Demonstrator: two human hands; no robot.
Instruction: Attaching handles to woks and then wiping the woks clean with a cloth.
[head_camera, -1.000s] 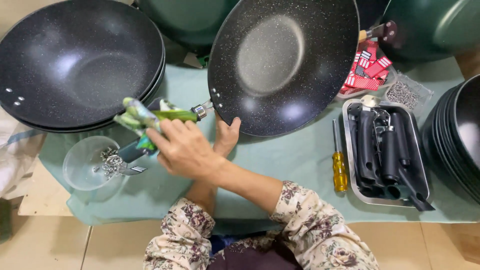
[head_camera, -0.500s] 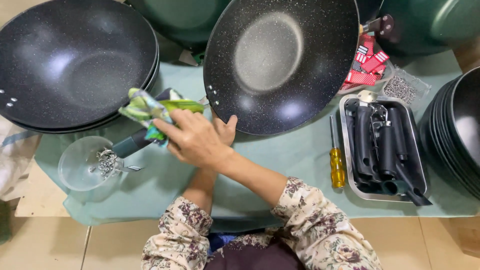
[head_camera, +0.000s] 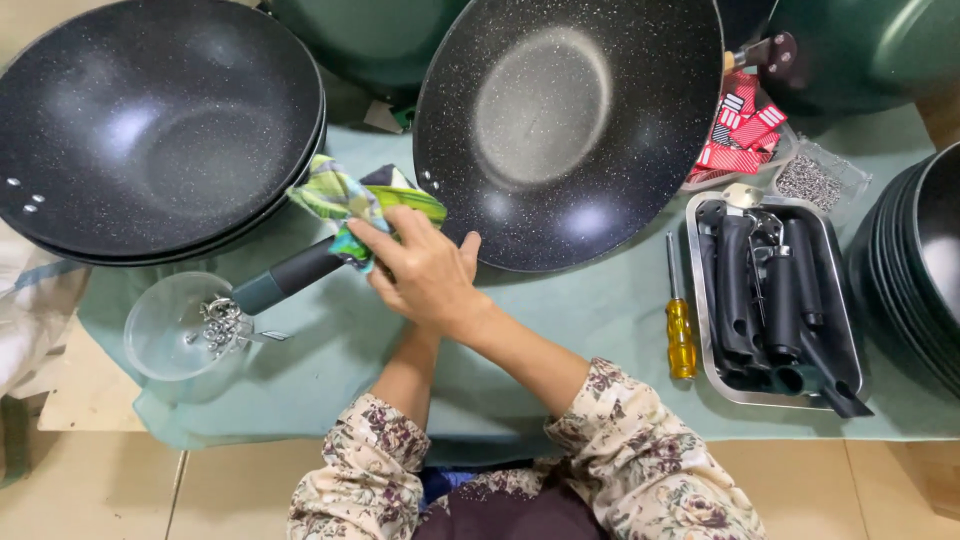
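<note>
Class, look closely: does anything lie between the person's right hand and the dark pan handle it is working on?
Yes. A green patterned cloth is bunched between the right hand and the pan handle. The left hand is hidden beneath.

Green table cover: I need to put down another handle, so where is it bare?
The green table cover is bare between the right hand and the yellow screwdriver, below the speckled wok. A second strip runs along the near edge under the clear bowl. The metal tray, red packets and stacked woks crowd the rest.
</note>
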